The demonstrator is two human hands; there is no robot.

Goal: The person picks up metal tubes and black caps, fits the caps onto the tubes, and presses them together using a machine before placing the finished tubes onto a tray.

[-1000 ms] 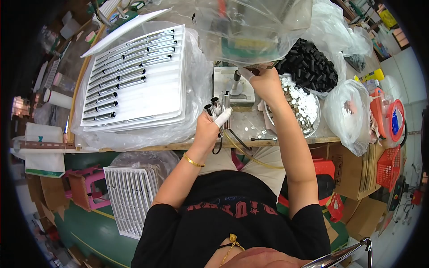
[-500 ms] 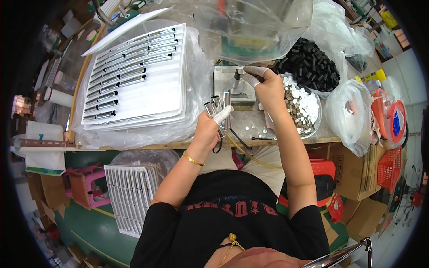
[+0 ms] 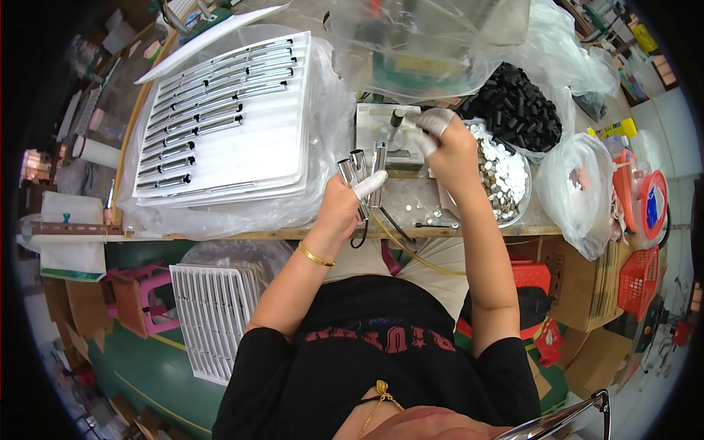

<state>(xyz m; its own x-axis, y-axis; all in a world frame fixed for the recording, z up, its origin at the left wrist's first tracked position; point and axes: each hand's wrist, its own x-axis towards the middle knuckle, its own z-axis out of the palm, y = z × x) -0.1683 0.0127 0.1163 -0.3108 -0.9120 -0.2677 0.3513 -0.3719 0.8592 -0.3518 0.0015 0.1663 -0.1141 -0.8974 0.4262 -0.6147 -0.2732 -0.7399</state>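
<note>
My left hand (image 3: pixel 343 204), with a white covering on the thumb, is closed round several shiny metal tubes (image 3: pixel 358 167) that point up and away from me. Just beyond it stands a small fixture (image 3: pixel 375 122) on the table, and a black piece (image 3: pixel 397 117) sits on top of its upright post. My right hand (image 3: pixel 451 150), its fingertips wrapped in white, hovers right of that post. Motion smears its fingers, so whether they hold anything is unclear. Beside this hand is a clear bowl of small silvery discs (image 3: pixel 506 180), with a pile of black plastic caps (image 3: pixel 517 110) behind.
On the left, stacked white trays (image 3: pixel 271 139) carry rows of metal tubes over plastic sheeting. A clear plastic bag (image 3: pixel 576 187) lies at the right. Loose discs and a yellow hose (image 3: pixel 411 253) are near the table's front edge. Another tray stack (image 3: pixel 213 315) stands below.
My right hand has drawn back to the right from the black piece on the post, and its fingers have blurred. My left hand keeps hold of the tubes. The view has shifted slightly.
</note>
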